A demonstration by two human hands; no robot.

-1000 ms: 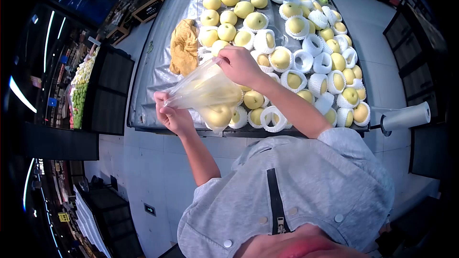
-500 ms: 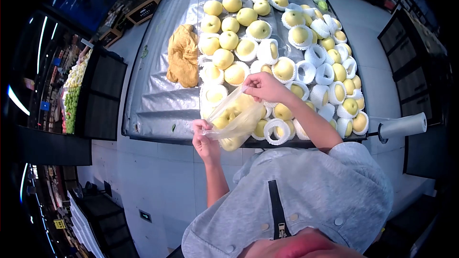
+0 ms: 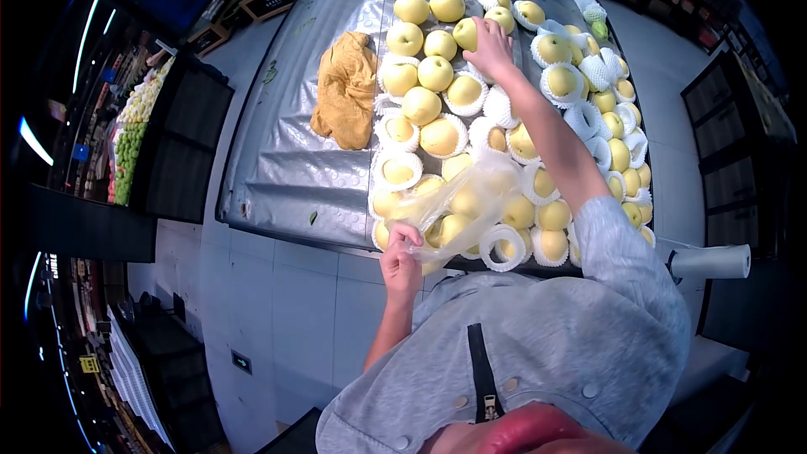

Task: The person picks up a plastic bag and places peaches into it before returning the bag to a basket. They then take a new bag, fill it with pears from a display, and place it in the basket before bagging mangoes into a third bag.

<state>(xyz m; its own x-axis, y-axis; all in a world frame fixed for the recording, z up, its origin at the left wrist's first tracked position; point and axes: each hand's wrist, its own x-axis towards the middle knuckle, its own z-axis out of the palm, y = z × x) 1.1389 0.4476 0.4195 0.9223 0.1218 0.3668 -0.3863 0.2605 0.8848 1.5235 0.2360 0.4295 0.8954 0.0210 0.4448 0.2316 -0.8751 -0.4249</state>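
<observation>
My left hand pinches the rim of a clear plastic bag near the front edge of the display. The bag lies spread over several pears, and its thin film makes it hard to tell which fruit is inside. Farther back, my right hand has its fingers curled around a yellow pear; its palm side is hidden. Loose yellow pears sit to the left of that hand. Others around it rest in white foam nets.
A crumpled mustard-coloured cloth lies on the silver-lined display table. An empty foam ring sits at the front edge. A roll of plastic bags sticks out at the right corner. Dark shelving stands to the left.
My right hand has let go of the bag and reached forward to a pear at the back. The bag's upper side has sagged onto the fruit. My left hand still holds its rim.
</observation>
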